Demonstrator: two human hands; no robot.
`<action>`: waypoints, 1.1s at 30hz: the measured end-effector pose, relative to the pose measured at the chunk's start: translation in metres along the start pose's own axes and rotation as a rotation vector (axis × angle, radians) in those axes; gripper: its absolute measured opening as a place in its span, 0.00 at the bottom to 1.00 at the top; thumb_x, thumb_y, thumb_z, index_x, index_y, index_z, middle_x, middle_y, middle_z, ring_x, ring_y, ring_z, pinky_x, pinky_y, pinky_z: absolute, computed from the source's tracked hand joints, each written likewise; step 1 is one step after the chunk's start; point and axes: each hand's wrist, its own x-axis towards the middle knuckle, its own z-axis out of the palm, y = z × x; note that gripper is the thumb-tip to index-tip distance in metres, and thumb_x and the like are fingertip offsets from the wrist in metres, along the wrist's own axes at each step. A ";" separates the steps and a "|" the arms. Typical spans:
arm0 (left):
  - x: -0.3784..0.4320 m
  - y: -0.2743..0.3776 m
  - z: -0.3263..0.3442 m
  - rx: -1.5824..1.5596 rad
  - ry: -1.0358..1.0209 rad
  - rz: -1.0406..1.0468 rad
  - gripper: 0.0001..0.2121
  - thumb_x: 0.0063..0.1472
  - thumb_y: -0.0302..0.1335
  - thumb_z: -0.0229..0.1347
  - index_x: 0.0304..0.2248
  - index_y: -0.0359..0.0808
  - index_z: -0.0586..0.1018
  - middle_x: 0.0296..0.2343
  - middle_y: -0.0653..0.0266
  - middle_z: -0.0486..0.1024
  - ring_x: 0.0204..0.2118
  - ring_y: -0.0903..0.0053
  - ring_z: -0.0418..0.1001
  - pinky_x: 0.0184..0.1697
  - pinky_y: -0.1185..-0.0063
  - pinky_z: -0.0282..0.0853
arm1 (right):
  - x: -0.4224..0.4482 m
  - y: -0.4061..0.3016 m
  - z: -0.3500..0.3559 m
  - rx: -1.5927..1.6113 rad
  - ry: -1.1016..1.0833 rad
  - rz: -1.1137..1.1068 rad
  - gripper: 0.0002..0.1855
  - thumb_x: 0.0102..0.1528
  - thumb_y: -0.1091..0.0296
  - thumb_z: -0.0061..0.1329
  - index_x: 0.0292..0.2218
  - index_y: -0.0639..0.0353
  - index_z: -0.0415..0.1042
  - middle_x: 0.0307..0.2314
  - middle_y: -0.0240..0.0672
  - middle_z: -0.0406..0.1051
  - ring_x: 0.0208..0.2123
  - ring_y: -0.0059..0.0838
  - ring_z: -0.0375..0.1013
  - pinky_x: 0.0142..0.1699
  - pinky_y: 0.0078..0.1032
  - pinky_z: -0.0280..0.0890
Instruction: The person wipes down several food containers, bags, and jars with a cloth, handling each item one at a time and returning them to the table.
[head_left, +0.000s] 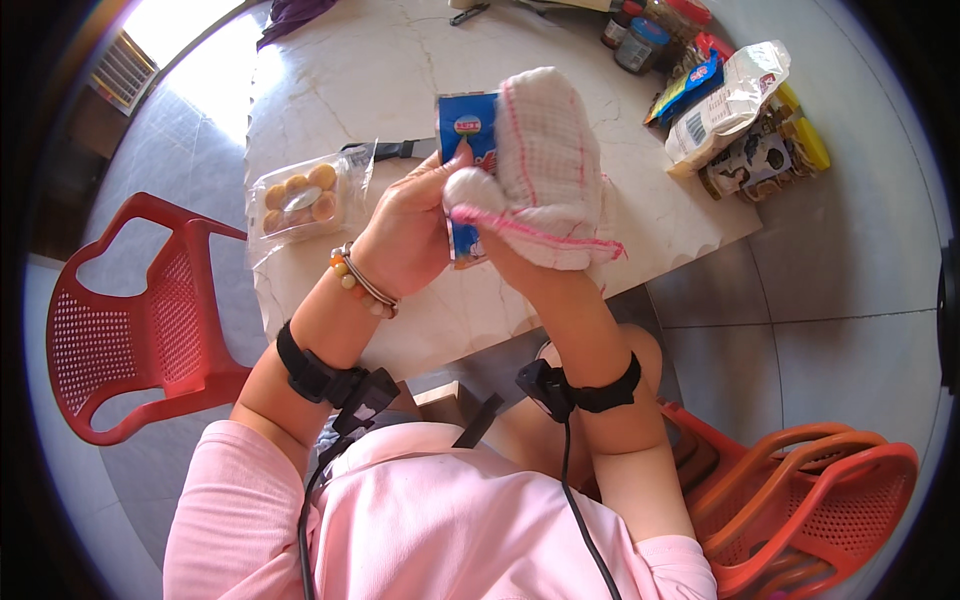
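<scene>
My left hand (420, 217) grips a blue printed packet (459, 139) by its near side, thumb on its front. The packet is held up above the marble-patterned table (360, 315). My right hand (514, 266) is mostly hidden by a white gauze cloth (551, 142) with pink stripes and a pink stitched edge. The cloth is wrapped over its fingers and overlaps the packet's right side. Whether cloth and packet touch firmly cannot be told. Left of my left hand lies a clear plastic box (259, 214) of round golden pastries (322, 177).
A black-handled tool (386, 150), perhaps a knife, lies behind the box. Jars (641, 45), a white bag (731, 105), a blue-yellow packet (686, 88) and a yellow-lidded container (757, 161) crowd the table's right side. Red plastic chairs stand left (176, 307) and lower right (840, 510).
</scene>
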 end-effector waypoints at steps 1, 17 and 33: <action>0.000 0.001 0.002 -0.016 0.053 0.035 0.17 0.57 0.37 0.42 0.43 0.37 0.62 0.35 0.66 0.67 0.33 0.79 0.69 0.33 0.76 0.67 | 0.002 0.001 -0.001 0.085 0.051 0.026 0.29 0.41 0.54 0.52 0.40 0.63 0.60 0.34 0.36 0.64 0.33 0.28 0.65 0.38 0.23 0.60; 0.004 0.009 -0.008 -0.224 -0.113 0.064 0.22 0.57 0.40 0.40 0.45 0.31 0.60 0.41 0.56 0.64 0.43 0.68 0.64 0.47 0.70 0.58 | 0.003 -0.008 -0.021 -0.091 0.089 0.014 0.29 0.47 0.58 0.45 0.47 0.64 0.56 0.42 0.40 0.59 0.42 0.34 0.60 0.47 0.26 0.55; 0.005 0.022 -0.020 -0.298 -0.229 0.136 0.25 0.58 0.40 0.37 0.49 0.31 0.53 0.46 0.52 0.57 0.49 0.60 0.56 0.51 0.64 0.49 | -0.012 0.013 -0.007 0.970 -0.062 0.675 0.31 0.46 0.71 0.45 0.50 0.62 0.49 0.45 0.36 0.56 0.44 0.27 0.59 0.43 0.21 0.60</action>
